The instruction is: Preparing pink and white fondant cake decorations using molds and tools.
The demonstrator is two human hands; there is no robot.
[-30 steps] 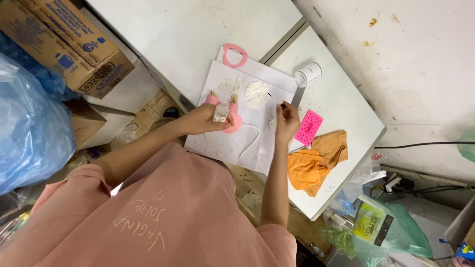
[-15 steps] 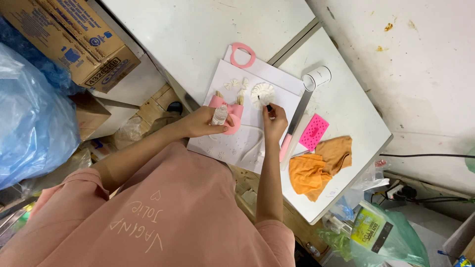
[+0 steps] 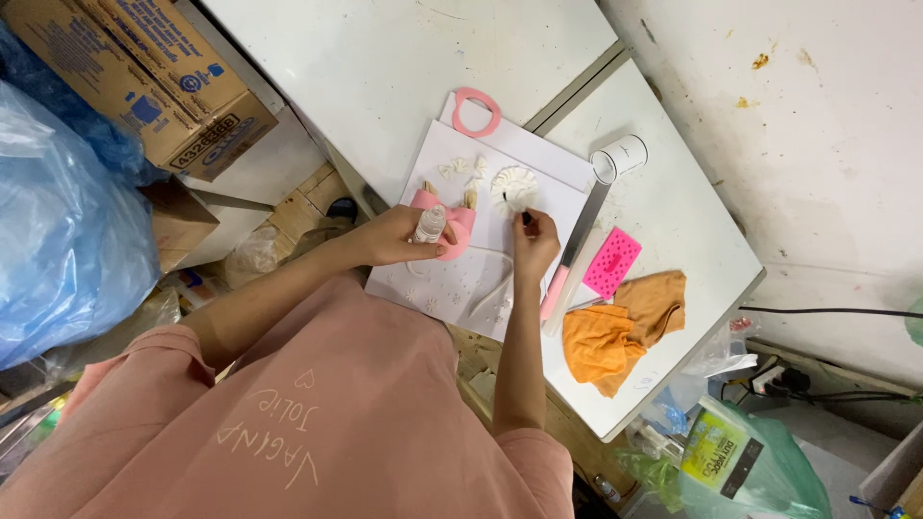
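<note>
The left hand (image 3: pixel 402 236) reaches out from a bent arm, its fingers curled around a small bottle (image 3: pixel 430 225) and pressed against a pink piece (image 3: pixel 452 229) that lies under them. The bottle stands roughly upright in the grip, its long axis running from the palm up past the fingertips; it looks pale and translucent. The right hand (image 3: pixel 535 242) comes in on a nearly straight forearm, fingers pinched together on a thin dark tool (image 3: pixel 525 218) whose tip points away from the body toward a white ruffled flower (image 3: pixel 514 185) just beyond the fingertips. The flower is round and frilled and lies flat on a white sheet (image 3: pixel 461 279). Right of the right-hand fingers lie a long knife (image 3: pixel 577 252) with a pink handle, a pink mould (image 3: pixel 612 261) and an orange cloth (image 3: pixel 615 332). Farther off sit a white cup (image 3: pixel 620 157) on its side and a pink ring (image 3: pixel 477 111).
</note>
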